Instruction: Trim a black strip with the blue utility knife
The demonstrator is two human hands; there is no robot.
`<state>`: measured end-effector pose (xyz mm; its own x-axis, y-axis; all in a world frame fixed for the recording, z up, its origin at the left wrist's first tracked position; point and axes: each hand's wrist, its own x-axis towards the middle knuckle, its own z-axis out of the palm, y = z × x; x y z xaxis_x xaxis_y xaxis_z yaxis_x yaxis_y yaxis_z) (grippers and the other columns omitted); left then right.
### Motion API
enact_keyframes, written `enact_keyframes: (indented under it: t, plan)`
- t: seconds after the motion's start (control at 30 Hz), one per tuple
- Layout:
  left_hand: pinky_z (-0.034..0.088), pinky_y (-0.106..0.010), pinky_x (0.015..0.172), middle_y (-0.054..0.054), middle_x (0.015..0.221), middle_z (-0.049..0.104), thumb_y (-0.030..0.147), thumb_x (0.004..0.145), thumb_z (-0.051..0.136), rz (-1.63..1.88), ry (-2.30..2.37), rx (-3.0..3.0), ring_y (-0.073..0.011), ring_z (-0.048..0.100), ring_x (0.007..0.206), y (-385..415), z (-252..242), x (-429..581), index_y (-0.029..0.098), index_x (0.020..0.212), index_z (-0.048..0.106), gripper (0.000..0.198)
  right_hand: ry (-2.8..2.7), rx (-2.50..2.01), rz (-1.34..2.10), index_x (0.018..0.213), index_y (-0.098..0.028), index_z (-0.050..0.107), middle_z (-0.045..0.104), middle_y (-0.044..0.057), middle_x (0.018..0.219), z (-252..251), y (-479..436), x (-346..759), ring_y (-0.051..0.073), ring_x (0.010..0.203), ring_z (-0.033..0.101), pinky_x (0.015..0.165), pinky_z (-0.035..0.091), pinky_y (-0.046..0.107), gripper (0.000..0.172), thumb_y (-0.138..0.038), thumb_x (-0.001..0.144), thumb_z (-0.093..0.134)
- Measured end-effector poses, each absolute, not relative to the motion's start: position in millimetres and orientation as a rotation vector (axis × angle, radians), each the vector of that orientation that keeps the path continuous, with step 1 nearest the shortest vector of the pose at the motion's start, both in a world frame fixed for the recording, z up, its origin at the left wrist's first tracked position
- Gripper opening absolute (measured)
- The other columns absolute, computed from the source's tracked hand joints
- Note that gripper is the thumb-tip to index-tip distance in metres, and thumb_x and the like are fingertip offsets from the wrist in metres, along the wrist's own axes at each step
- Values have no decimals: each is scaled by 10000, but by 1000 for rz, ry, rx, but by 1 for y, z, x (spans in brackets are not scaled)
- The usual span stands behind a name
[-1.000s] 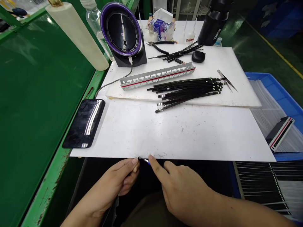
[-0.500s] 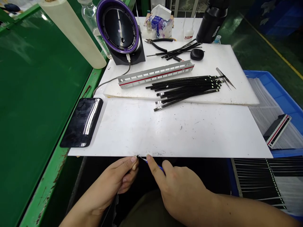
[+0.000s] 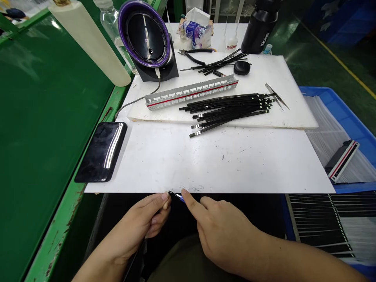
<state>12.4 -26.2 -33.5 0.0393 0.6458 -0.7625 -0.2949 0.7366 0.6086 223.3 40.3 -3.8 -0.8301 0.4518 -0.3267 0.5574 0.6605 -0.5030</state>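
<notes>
Blue and metal, a slim tool [image 3: 180,197] points left from the right hand [image 3: 220,227], whose forefinger stretches out along it; the other fingers curl around the mostly hidden handle. The left hand [image 3: 148,217] is closed, thumb and forefinger pinching a tiny dark piece [image 3: 169,192] by the near edge of the tabletop [image 3: 176,164]. Whether the tool's tip touches that piece is too small to tell.
</notes>
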Motion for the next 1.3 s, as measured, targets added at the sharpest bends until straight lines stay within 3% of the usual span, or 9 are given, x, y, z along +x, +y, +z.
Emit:
enact_keyframes:
  t: [0.57, 0.97, 1.3]
  plan:
    - [159, -198, 428, 69, 553, 355, 643, 815, 677, 725, 1377, 344, -63, 230, 468, -24, -30, 16, 185, 712, 495, 503, 2758, 761, -526, 1601, -82, 224, 610, 66, 845, -10, 30, 221, 170, 477, 535, 381, 172, 303, 871, -136, 795, 549]
    - [176, -186, 424, 69, 551, 354, 628, 821, 682, 728, 1373, 343, -62, 234, 466, -25, -29, 13, 184, 713, 503, 491, 2770, 827, -759, 1591, -102, 278, 639, 63, 856, -6, 34, 224, 167, 552, 571, 443, 269, 288, 799, -86, 820, 491]
    - [168, -182, 410, 72, 535, 352, 611, 807, 708, 753, 1341, 301, -55, 219, 447, -25, -33, 13, 184, 706, 501, 485, 2764, 793, -504, 1594, -65, 244, 617, 89, 847, -13, 21, 218, 161, 463, 520, 369, 179, 284, 872, -148, 781, 552]
